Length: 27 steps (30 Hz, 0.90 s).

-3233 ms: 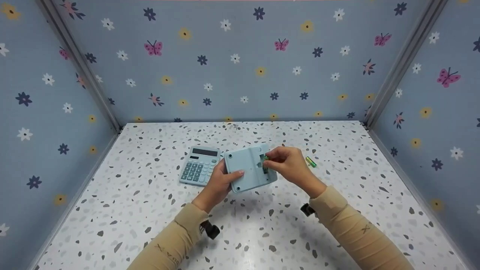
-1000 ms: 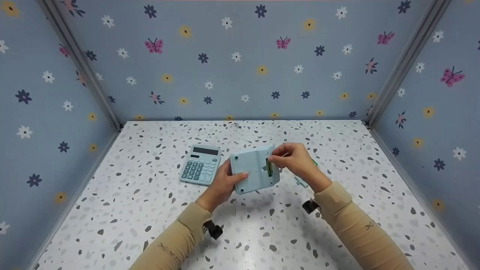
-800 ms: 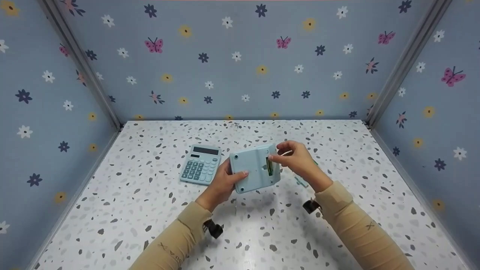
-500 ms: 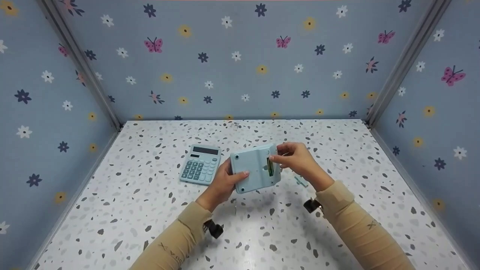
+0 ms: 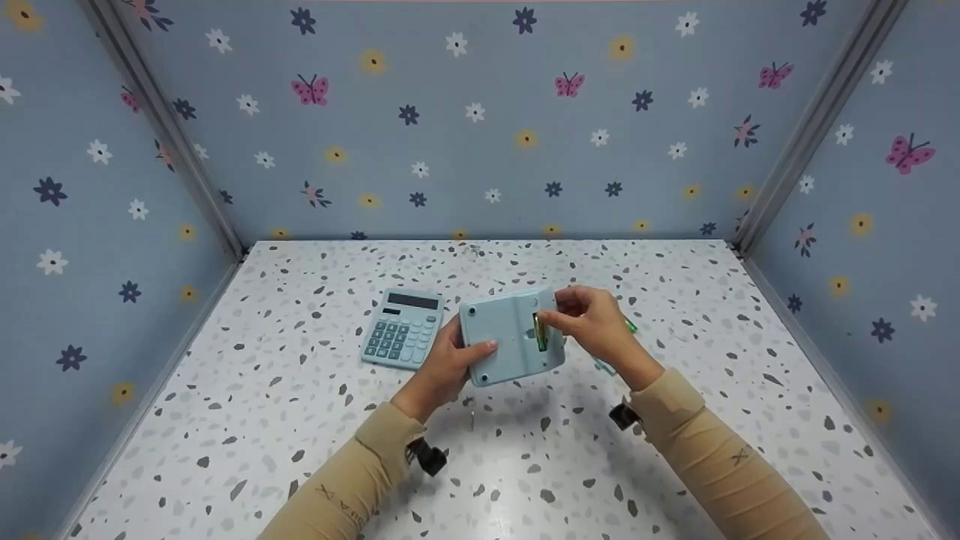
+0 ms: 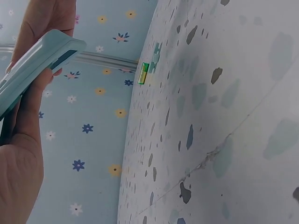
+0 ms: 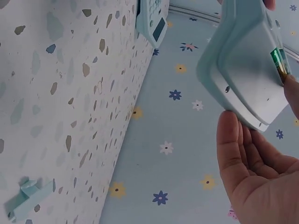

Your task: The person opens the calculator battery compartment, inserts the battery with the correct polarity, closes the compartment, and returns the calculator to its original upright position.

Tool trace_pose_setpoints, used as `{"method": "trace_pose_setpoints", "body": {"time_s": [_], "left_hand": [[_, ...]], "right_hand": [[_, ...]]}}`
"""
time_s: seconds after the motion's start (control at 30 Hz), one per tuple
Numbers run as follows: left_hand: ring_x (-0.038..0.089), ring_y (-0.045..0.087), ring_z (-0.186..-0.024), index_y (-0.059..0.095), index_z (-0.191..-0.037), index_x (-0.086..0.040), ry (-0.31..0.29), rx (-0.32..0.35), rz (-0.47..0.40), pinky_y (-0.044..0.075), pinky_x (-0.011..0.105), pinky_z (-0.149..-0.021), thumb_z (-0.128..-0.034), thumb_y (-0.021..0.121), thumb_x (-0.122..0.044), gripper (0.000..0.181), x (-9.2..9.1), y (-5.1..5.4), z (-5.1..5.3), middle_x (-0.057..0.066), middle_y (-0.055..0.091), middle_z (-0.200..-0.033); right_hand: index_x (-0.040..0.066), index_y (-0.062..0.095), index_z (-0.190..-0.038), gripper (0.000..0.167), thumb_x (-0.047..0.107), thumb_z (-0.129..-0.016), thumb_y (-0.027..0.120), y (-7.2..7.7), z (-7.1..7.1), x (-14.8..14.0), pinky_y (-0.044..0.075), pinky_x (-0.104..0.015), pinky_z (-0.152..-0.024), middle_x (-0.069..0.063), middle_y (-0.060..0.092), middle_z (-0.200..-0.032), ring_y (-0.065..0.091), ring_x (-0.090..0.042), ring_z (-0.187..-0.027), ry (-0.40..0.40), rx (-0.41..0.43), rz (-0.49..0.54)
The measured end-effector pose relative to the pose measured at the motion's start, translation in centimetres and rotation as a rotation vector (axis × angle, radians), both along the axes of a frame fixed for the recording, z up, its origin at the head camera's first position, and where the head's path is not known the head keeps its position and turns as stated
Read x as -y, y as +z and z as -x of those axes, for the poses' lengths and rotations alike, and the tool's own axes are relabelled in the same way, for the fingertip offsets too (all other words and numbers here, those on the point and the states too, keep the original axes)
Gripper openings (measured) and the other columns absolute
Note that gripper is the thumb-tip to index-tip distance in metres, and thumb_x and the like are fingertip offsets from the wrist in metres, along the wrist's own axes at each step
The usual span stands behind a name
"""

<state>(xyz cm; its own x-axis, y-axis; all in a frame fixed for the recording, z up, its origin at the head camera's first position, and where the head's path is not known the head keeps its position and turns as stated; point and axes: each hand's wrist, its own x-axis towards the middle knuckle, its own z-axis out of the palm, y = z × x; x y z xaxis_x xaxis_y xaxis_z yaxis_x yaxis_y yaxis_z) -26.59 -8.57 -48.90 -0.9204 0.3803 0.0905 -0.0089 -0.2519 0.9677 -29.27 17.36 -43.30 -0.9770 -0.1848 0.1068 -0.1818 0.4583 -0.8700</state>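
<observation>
A light blue calculator (image 5: 499,341) is held back side up above the table, its battery slot uncovered. My left hand (image 5: 442,371) grips its left edge, thumb across the back. In the slot lies a green and gold battery (image 5: 541,334), also visible in the right wrist view as a green battery (image 7: 279,63). My right hand (image 5: 600,326) has its thumb on the battery's upper end, with its fingers behind the calculator's right edge. In the left wrist view the left hand (image 6: 23,158) grips the calculator (image 6: 42,60) from below.
A second calculator (image 5: 403,330) lies face up on the speckled table (image 5: 525,480), left of the held one. A loose green battery (image 6: 143,73) and a light blue cover (image 7: 30,200) lie on the table to the right. Flowered panels stand around three sides.
The held calculator has shifted slightly right since the earliest frame. The right thumb has moved to the battery's upper end, and the light blue cover has come into view beneath the right hand.
</observation>
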Motion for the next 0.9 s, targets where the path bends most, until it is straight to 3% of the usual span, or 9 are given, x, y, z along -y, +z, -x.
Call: {"method": "trace_pose_setpoints", "body": {"time_s": [0.13, 0.3, 0.57, 0.9], "left_hand": [[0.027, 0.064, -0.132, 0.034, -0.163, -0.003, 0.005, 0.011, -0.014, 0.057, 0.051, -0.113, -0.1008, 0.068, -0.007, 0.071, -0.1, 0.1, -0.1, 0.021, 0.057, -0.151], [0.028, 0.062, -0.134, 0.033, -0.164, -0.004, 0.021, 0.037, -0.019, 0.057, 0.051, -0.114, -0.1006, 0.067, -0.007, 0.072, -0.1, 0.0, 0.0, 0.023, 0.054, -0.154], [0.028, 0.061, -0.136, 0.034, -0.164, -0.004, 0.049, 0.054, -0.004, 0.055, 0.052, -0.117, -0.1014, 0.067, -0.006, 0.071, 0.2, 0.1, 0.0, 0.024, 0.053, -0.157], [0.027, 0.063, -0.134, 0.034, -0.164, -0.005, 0.048, 0.061, -0.015, 0.057, 0.050, -0.114, -0.1025, 0.067, -0.005, 0.070, 0.3, 0.0, 0.1, 0.022, 0.054, -0.156]], "right_hand": [[0.002, 0.076, -0.129, 0.043, 0.028, -0.097, 0.085, -0.2, 0.3, -0.2, 0.062, -0.031, -0.081, -0.015, 0.078, -0.114, 0.069, -0.022, -0.095, 0.017, -0.022, -0.005], [-0.002, 0.073, -0.132, 0.046, 0.026, -0.097, 0.085, -0.4, 0.6, -0.7, 0.067, -0.040, -0.082, -0.018, 0.077, -0.115, 0.070, -0.020, -0.093, 0.023, -0.025, 0.003], [-0.002, 0.073, -0.133, 0.046, 0.026, -0.098, 0.084, -0.7, 1.4, -2.2, 0.063, -0.026, -0.077, -0.019, 0.077, -0.116, 0.068, -0.019, -0.092, -0.026, 0.008, -0.020], [0.000, 0.074, -0.129, 0.041, 0.024, -0.098, 0.084, -1.4, 2.2, -4.2, 0.061, -0.024, -0.079, -0.017, 0.074, -0.114, 0.068, -0.023, -0.096, -0.074, 0.066, -0.099]]}}
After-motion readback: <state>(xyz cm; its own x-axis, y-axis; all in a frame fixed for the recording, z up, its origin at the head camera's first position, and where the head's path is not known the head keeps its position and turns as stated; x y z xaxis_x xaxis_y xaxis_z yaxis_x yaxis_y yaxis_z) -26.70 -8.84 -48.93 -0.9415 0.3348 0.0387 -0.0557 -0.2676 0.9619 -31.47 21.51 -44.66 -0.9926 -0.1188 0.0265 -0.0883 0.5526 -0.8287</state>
